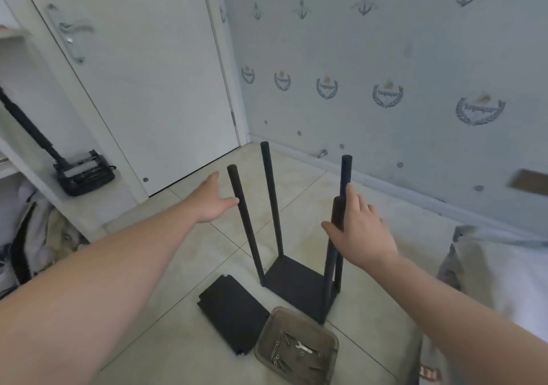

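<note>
Black frame on the pale tiled floor (166,343): a black square base panel (296,279) lying flat, with four black round poles standing up from its corners, each leaning slightly. Left hand (212,200) is released, fingers straight and spread, thumb tip at the near-left pole (247,227) below its top (touching or just short of it, cannot tell which). Right hand (358,230) is also unclenched: the near-right pole (331,266) sits in the fork between thumb and forefinger, thumb on the pole's left, fingers mostly straight behind it, not curled round. The far-left pole (272,195) and far-right pole (346,171) stand untouched, the latter rising just past the right forefinger. Just beside the base panel, on its near-left side, lies a stack of black flat rectangular panels (231,313). In front of the frame is a grey-brown shallow square tray (264,335) holding loose screws and a small silver wrench (303,347). Behind all this are a white door (148,88) and pale wallpaper with anchor prints (385,43).
</note>
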The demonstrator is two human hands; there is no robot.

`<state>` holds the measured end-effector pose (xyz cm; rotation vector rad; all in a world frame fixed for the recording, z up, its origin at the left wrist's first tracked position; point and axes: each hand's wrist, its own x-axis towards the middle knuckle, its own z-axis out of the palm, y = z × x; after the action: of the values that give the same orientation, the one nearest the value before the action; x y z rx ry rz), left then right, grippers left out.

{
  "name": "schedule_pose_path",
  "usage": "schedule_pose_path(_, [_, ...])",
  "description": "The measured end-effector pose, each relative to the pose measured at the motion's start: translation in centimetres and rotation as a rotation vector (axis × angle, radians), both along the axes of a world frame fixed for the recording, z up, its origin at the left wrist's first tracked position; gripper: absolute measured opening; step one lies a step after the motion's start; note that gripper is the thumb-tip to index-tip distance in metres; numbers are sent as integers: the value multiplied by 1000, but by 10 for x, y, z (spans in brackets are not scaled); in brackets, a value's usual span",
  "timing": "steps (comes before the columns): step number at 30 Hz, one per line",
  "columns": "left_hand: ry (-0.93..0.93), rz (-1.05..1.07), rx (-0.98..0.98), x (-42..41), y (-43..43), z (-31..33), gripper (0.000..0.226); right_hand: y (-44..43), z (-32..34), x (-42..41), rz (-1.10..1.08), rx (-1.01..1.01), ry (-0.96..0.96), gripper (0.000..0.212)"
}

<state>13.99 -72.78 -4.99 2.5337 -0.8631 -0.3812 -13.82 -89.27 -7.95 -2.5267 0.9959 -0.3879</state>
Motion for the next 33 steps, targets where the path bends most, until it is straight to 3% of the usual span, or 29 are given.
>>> schedule_pose_path(4, [162, 111, -145, 19, -31, -13, 91, -17, -20, 13, -80, 304, -108, 65])
schedule_pose_path(6, [341, 209, -300, 26, -47, -19, 65, -22, -28, 20, -125, 358, -163, 36])
schedule_pose_path(8, [450, 257, -398, 27, -60, -25, 37, -26, -36, 26, -140, 366, -195, 22])
schedule_pose_path(10, [478, 269, -452, 27, -69, -34, 39, -28, -42, 29, -140, 376, -208, 19])
schedule_pose_path(12, [422, 249, -459, 26, -75, -42, 41, -31, -47, 31, -132, 388, -227, 19])
schedule_pose_path(17, [313, 225, -466, 20, -84, -52, 21, -28, -51, 37, -131, 391, -279, 19])
schedule_pose_path(22, [250, 208, -522, 11, -72, -45, 20, -25, -38, 30, -119, 368, -293, 19])
schedule_pose_path(33, [17, 243, -699, -1, 32, 29, 23, 28, 33, 35, 60, 304, -404, 15])
